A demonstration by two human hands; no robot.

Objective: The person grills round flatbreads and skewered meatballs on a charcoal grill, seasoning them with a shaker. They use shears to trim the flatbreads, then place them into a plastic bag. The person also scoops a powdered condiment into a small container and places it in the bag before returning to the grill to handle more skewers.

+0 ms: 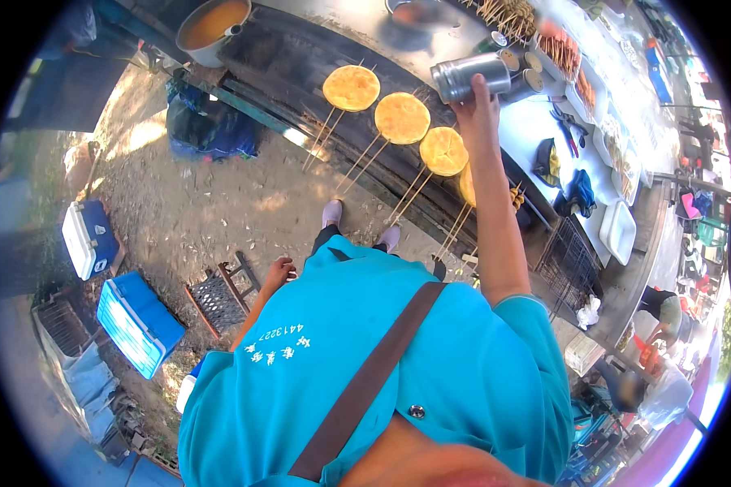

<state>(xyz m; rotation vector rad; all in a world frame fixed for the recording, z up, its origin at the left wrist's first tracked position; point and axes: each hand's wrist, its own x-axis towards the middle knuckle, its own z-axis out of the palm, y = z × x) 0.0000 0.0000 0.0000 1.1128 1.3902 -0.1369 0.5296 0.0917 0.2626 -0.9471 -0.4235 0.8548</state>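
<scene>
My right hand point(481, 109) is stretched out over the grill and closed around a silvery metal seasoning shaker point(467, 77), which lies tipped on its side in the air. Below it, several round golden flatbreads on paired wooden skewers lie in a row along the dark grill point(280, 57). The farthest left is one flatbread point(351, 88), then a second flatbread point(403, 118) and a third flatbread point(443, 152); another is partly hidden by my forearm. Low at my side hangs my left hand point(279, 273), its fingers loosely bent and holding nothing.
A pot of orange liquid point(215, 26) stands at the grill's far left end. Skewered food fills white trays point(559, 50) at right, beside more shakers point(528, 81) and a white empty-looking tray point(619, 232). Coolers point(140, 323), a small stool point(219, 296) and a dark bag point(207, 122) sit on the dirt ground.
</scene>
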